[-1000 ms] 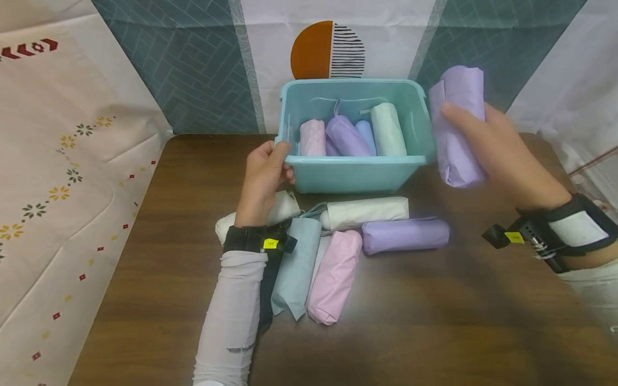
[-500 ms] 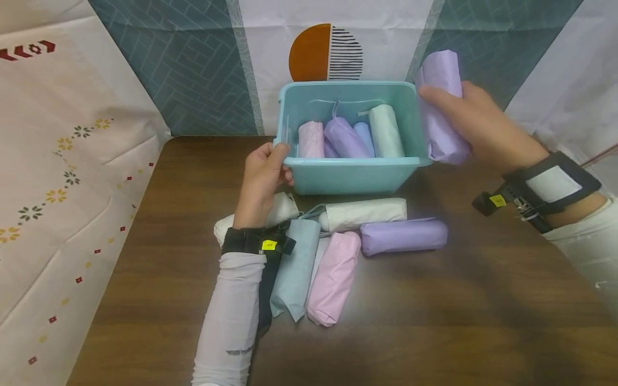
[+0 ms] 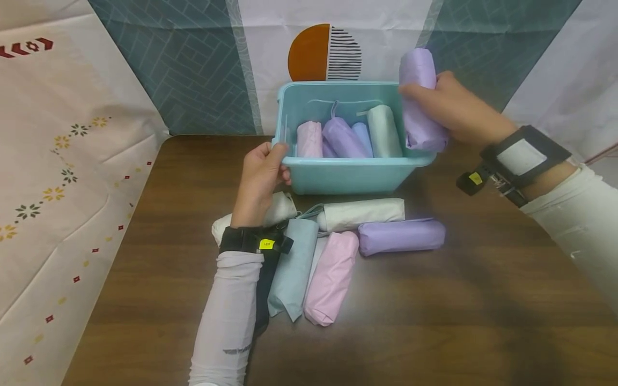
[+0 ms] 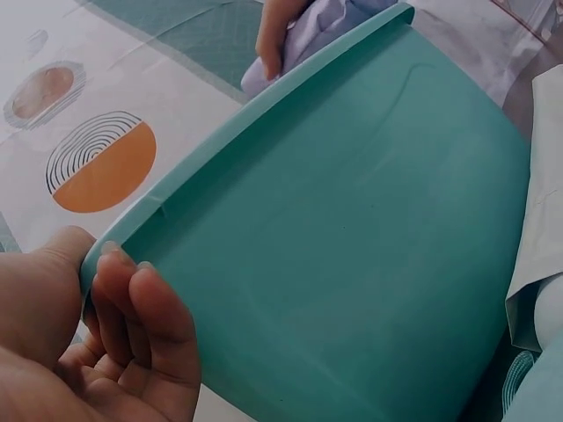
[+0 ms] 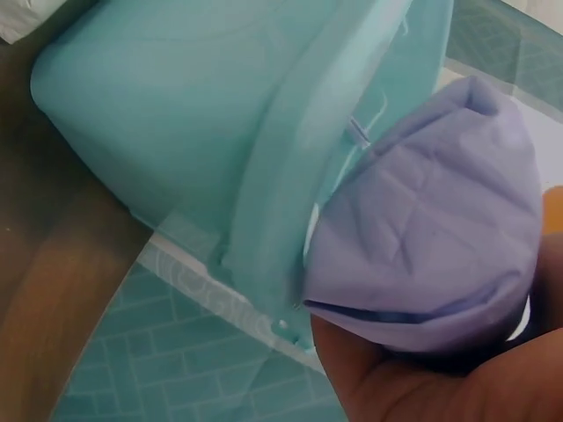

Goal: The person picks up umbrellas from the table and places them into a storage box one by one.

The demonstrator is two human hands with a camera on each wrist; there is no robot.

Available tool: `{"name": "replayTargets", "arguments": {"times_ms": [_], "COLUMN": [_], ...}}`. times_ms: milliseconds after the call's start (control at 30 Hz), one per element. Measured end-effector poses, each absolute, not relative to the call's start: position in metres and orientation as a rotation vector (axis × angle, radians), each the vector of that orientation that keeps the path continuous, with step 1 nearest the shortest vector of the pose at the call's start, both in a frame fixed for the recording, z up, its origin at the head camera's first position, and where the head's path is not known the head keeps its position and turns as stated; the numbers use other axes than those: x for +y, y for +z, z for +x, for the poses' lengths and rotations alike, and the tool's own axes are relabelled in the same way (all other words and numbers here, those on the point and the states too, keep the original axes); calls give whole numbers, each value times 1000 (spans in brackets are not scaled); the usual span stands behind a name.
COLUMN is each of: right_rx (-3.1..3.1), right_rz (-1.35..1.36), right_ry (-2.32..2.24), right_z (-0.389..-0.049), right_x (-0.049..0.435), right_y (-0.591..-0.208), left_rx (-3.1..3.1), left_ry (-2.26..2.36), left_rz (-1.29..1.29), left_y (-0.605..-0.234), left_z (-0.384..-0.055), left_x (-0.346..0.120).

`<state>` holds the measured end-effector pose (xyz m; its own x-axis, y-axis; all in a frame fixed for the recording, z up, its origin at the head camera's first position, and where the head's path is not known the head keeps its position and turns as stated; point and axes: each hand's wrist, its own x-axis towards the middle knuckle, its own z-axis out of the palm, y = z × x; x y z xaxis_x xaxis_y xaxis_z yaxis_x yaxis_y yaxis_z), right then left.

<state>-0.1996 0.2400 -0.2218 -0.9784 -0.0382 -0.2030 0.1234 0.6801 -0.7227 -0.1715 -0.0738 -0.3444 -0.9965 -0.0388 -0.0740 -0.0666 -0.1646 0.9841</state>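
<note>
Currently right hand (image 3: pixel 458 107) grips a lilac roll (image 3: pixel 426 127), held upright, slightly tilted, over the right rim of the teal bin (image 3: pixel 354 178); can't tell if touching. Left hand (image 3: pixel 260 174) pinches bin's front left corner, fingers curled round the rim. Bin sits by the desk's (image 3: pixel 434 316) back edge; inside: pale pink roll (image 3: pixel 309 139), purple roll (image 3: pixel 346 139), blue roll (image 3: pixel 362 134), mint roll (image 3: pixel 384 131). On the desk, nearer its front edge: white roll (image 3: pixel 364 214), grey-blue roll (image 3: pixel 294 268), bright pink roll (image 3: pixel 333 279), violet roll (image 3: pixel 402 237) rightmost.
</note>
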Motion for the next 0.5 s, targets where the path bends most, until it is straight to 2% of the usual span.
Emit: {"name": "replayTargets", "arguments": {"times_ms": [500], "right_rx": [2558], "right_rz": [-27], "right_ry": [-1159], "right_z": [-221], "right_x": [215], "right_y": [-232], "left_rx": [2009], "left_ry": [2389], "left_rz": [-108], "left_y": [-344], "left_z": [-170], "left_x": [-74]}}
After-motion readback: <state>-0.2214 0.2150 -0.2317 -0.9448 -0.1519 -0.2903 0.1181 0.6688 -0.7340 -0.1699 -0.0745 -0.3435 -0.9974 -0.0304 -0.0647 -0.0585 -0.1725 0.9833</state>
